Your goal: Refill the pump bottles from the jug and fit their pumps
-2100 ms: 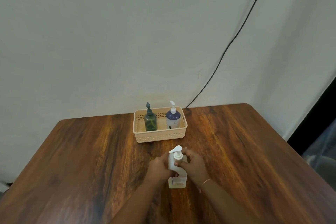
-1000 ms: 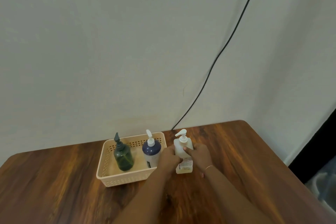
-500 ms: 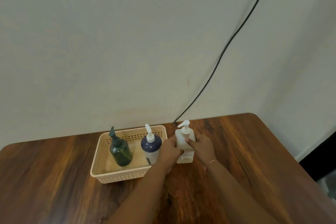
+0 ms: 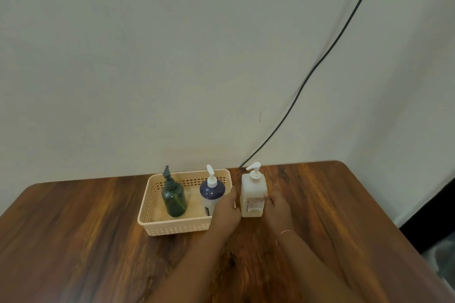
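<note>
A plain pale wall [image 4: 172,56] fills the upper part of the frame, with a black cable [image 4: 307,81] running diagonally down it to the back edge of a dark-grained wooden table [image 4: 73,229]. Just left of centre a cream perforated basket [image 4: 172,227] holds two upright bottles side by side, a dark green pump bottle [image 4: 173,200] on the left and a navy one with a white pump [image 4: 211,192] on the right, both with pumps on, so they look finished and parked out of the way. The white pump bottle [image 4: 253,194] stands upright on the bare wood just right of the basket, its pump head [image 4: 254,170] seated on the neck. The left hand [image 4: 227,210] sits between basket and bottle with a thin gap showing at the bottle's side, its fingers loose and gripping nothing. The right hand [image 4: 278,211], with a thin bracelet [image 4: 285,232] at the wrist, flanks the other side, one fingertip against the bottle's edge and the rest relaxed, probably just steadying it. No jug shows, and I'd judge the task nearly done
</note>
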